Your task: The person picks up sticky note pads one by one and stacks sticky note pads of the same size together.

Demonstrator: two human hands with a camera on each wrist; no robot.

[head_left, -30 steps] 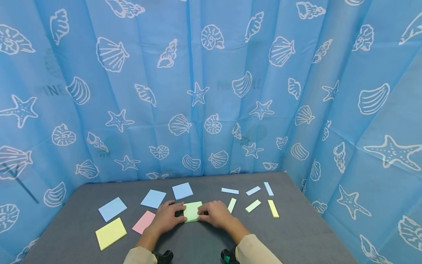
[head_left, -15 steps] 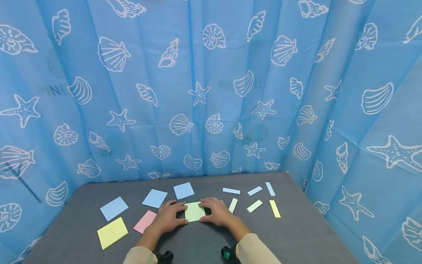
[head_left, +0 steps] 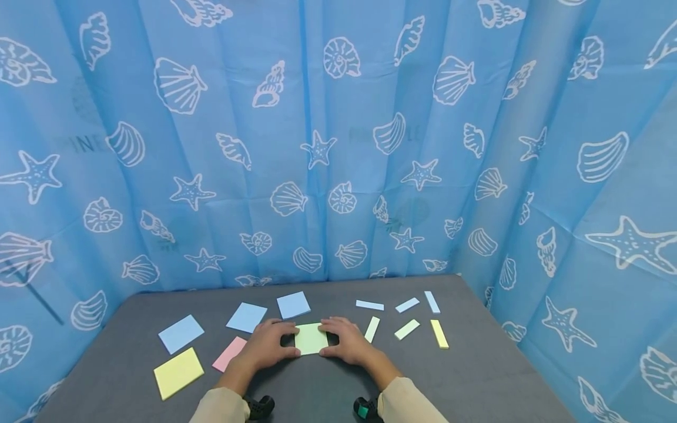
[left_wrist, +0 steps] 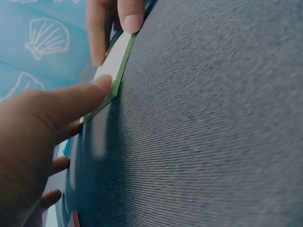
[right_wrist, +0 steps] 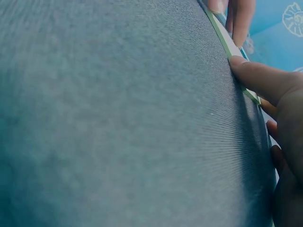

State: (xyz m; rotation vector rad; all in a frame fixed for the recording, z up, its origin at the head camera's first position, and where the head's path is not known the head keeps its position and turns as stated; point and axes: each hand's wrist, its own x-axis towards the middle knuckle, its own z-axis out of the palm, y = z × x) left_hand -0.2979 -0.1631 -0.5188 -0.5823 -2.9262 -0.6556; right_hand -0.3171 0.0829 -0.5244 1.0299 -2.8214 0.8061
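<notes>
A light green sticky note pad (head_left: 311,339) lies between my two hands at the middle of the table in the head view. My left hand (head_left: 267,345) grips its left end, thumb at the near corner and index finger at the far corner. At the right end, my right hand (head_left: 346,341) grips it the same way. In the left wrist view the thumb (left_wrist: 102,85) touches the pad's near edge, beside its darker green side. The right wrist view has the other thumb (right_wrist: 239,61) against the pad's near edge.
Left of the hands lie blue pads (head_left: 181,334), a yellow pad (head_left: 178,373) and a pink pad (head_left: 230,353), partly behind the left arm. Narrow strips in blue (head_left: 369,305), green (head_left: 406,329) and yellow (head_left: 439,333) lie on the right. A blue shell-patterned curtain (head_left: 338,147) borders the grey table (head_left: 476,382).
The green pad has turned slightly, its far edge now more level. My right fingers have shifted to its far right corner. The left hand keeps almost the same place.
</notes>
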